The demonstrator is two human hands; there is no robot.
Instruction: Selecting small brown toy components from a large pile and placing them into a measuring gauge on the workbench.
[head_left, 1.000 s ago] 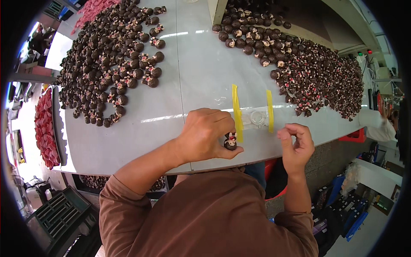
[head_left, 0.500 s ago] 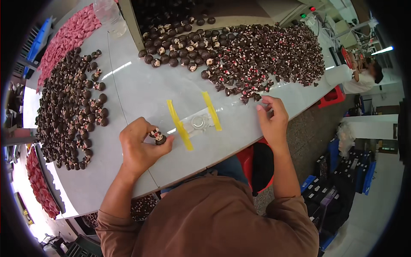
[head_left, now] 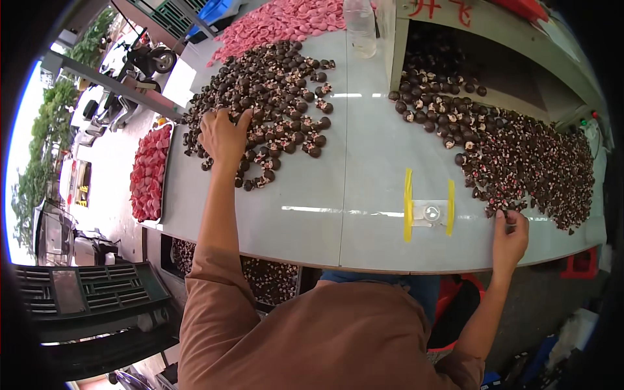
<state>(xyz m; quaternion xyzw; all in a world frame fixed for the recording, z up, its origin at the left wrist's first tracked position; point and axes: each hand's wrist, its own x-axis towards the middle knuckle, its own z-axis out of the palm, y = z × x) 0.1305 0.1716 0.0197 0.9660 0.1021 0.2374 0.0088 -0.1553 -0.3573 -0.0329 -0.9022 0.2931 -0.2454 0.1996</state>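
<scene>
My left hand (head_left: 224, 138) is over the near left side of a pile of dark brown round pieces (head_left: 279, 84) with pale, face-like parts. Its thumb stands apart from the fingers, and no piece shows between them, though the fingertips are partly hidden. At the near tip of a heap of small dark pieces with pink and pale parts (head_left: 520, 153), my right hand (head_left: 509, 239) has its thumb and forefinger pinched on a small dark piece (head_left: 509, 212). Between the hands, a small clear plate with a round ring (head_left: 431, 212) lies fixed by two yellow tape strips (head_left: 408, 207).
Pink pieces (head_left: 286, 26) cover the far left of the table, beside a clear plastic bottle (head_left: 360, 29). A tray of red pieces (head_left: 148, 172) sits at the left edge. Beneath an open-fronted box (head_left: 494, 39) at the far right lie more round dark pieces.
The view has swung left. My left hand has moved from the table's front to the round-piece pile, and the piece it held no longer shows. My right hand has closed at the heap's edge.
</scene>
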